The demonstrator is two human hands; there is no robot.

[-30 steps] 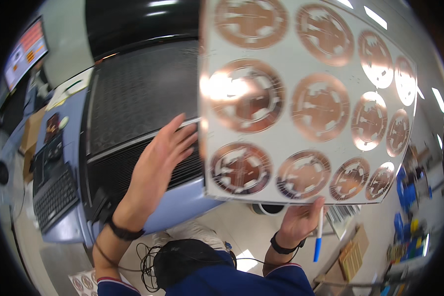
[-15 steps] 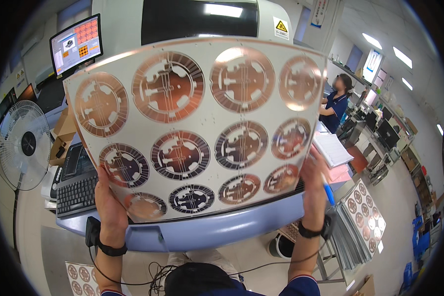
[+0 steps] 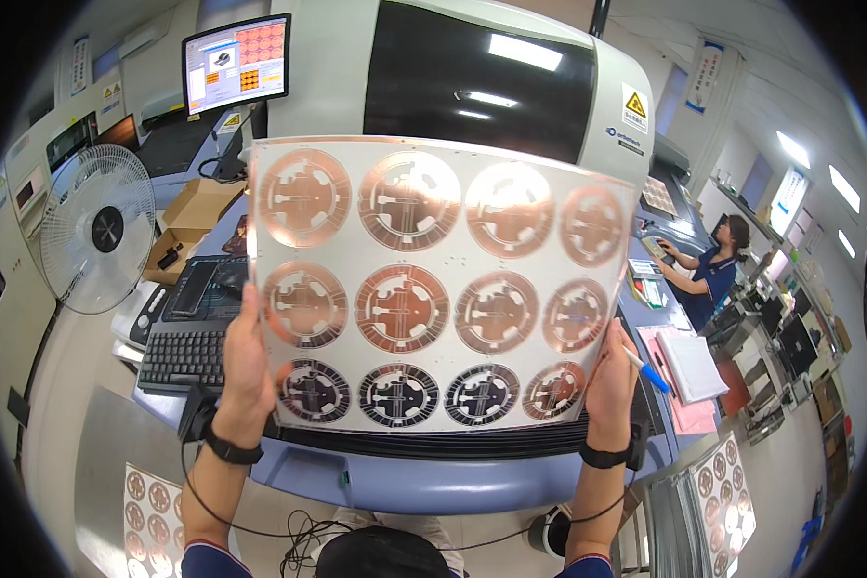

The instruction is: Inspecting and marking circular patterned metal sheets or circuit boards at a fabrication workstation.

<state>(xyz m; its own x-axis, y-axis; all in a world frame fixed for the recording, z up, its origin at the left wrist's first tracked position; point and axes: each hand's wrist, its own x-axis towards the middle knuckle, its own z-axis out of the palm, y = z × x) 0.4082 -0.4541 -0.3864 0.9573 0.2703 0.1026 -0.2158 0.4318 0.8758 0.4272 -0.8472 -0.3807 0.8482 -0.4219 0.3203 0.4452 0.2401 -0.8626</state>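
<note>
1. Copper-patterned panel (image 3: 409, 252) is hanging upright in front of the body, above the desk (image 3: 424, 489), its twelve round copper figures facing the wearer.
2. Left hand (image 3: 249, 358) is gripping the panel's left edge, the fingers behind it partly hidden; a second ago it was hovering free with fingers spread.
3. Right hand (image 3: 607, 380) is pinching the opposite edge instead of the bottom one and is also carrying a white pen with a blue cap (image 3: 653, 376).
4. Both sides are therefore bearing the panel, which is probably making the hold steadier.
5. Against half a second ago, the panel is sitting more level and looking smaller in view, so its whole face is showing squarely; bright glare is washing out parts of the top row.
6. Beyond it, the keyboard (image 3: 188, 358) is lying near the left hand, while the monitor (image 3: 236, 65) and the machine's dark window (image 3: 477, 82) are showing above the panel's top edge.
7. Farther right, a co-worker (image 3: 711, 279) is reaching forward, well apart from the panel.
</note>
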